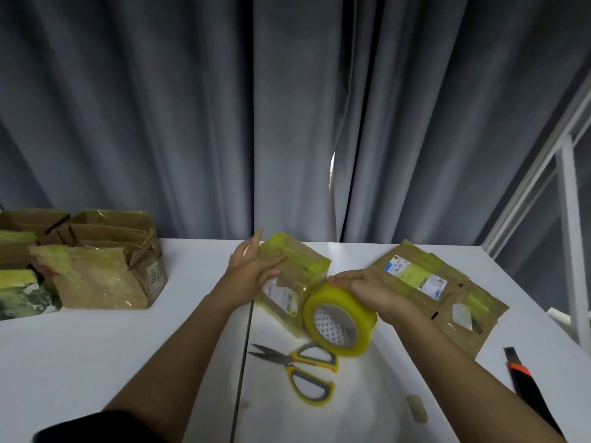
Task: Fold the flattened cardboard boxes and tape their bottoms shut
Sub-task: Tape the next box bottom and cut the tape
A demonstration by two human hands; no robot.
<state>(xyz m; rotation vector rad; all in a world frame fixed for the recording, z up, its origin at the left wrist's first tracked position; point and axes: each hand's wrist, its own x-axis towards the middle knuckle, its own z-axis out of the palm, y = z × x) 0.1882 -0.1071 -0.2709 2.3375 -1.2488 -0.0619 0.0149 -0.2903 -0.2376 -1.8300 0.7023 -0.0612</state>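
Desk: a white desk point(96, 346) with a dark seam running from between the hands toward the person.
Room: grey curtains point(192, 123) hang just behind the desk's far edge; a white frame point(566, 219) stands beyond the right hand.
Folded box: a small cardboard box point(300, 266) sits on the desk between the hands, tilted, its long axis running from far-left to near-right, yellowish tape across its upper face.
Left hand: the left hand point(252, 266) rests against the box's left side with fingers straight, not clenched.
Right hand: the right hand point(374, 292) grasps the tape roll point(339, 321) from above, fingers curled over its rim.
Tape roll: yellow-tinted, standing on edge, its hole facing the person, touching the near-right end of the box.
Flattened boxes: a flattened cardboard box point(441, 292) with white labels lies just beyond and right of the right hand.
Finished boxes: several folded boxes point(108, 270) are grouped well left of the left hand.
Scissors: yellow-handled scissors point(303, 366) lie near the person below the roll, blades pointing left.
Utility knife: a black and orange utility knife point(524, 378) lies right of the right forearm.
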